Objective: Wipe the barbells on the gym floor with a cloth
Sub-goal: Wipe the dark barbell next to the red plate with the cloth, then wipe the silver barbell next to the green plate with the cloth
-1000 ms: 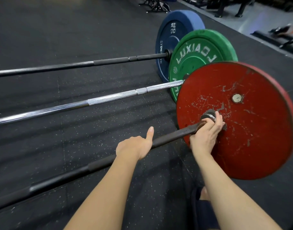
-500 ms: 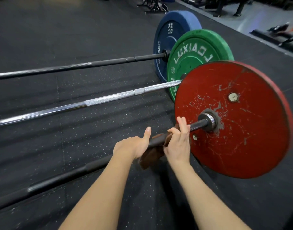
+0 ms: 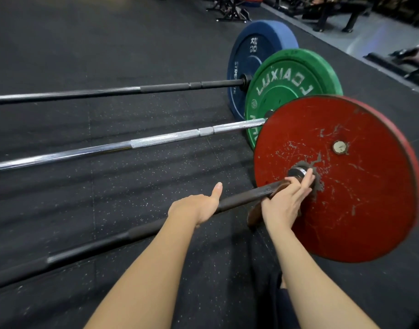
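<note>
Mid-task. Right hand (image 3: 284,203) has its grip clamped on the brown cloth (image 3: 255,216), which is wrapped round the near barbell (image 3: 108,243) right at the collar against the red plate (image 3: 346,210). Left hand (image 3: 194,207) has its grip closed round the same bar just beside it, thumb out, likely steadying. All three bars lie on the gym floor (image 3: 108,198). The rest of this shaft probably remains. Middle barbell (image 3: 108,148) and far barbell (image 3: 85,93) are untouched now; can't tell if they're clean.
</note>
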Available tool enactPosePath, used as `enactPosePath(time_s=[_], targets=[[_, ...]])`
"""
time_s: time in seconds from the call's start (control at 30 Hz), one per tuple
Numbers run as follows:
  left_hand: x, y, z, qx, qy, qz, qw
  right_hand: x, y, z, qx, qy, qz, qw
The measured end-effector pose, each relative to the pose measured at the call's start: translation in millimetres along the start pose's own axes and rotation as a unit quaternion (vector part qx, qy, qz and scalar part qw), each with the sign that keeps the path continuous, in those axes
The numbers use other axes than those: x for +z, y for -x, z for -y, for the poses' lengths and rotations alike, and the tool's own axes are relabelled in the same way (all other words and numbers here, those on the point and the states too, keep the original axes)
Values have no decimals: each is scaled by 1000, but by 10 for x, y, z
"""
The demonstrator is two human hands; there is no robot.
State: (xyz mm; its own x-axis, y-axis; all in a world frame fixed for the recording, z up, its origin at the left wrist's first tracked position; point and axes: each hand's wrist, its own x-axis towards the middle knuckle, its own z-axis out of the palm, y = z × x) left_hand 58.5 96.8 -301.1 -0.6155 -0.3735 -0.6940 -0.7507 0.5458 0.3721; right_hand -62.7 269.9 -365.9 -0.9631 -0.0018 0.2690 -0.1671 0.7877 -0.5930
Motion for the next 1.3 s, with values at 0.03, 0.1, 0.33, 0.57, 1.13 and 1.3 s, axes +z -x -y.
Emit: enactPosePath(time_s=[0.03,0.1,0.33,0.57,1.13,1.3], targets=[[-9,27,-5,2,4,1,1000,-2,89,41,14,-22,4,1000],[-22,72,-6,1,16,2,1000,-18,327,135,-3,-63,4,998],[-64,268,17,22,40,2,999,-296,503,505,-93,-153,17,984],[-31,237,41,30,46,15,998,-770,-463,1014,-252,23,95,963],[6,92,-550,168,86,-112,976,-1383,-986,1016,-265,321,331,847],[210,-114,-621,123,-24,-101,987,-1087,-942,976,-330,267,351,835]])
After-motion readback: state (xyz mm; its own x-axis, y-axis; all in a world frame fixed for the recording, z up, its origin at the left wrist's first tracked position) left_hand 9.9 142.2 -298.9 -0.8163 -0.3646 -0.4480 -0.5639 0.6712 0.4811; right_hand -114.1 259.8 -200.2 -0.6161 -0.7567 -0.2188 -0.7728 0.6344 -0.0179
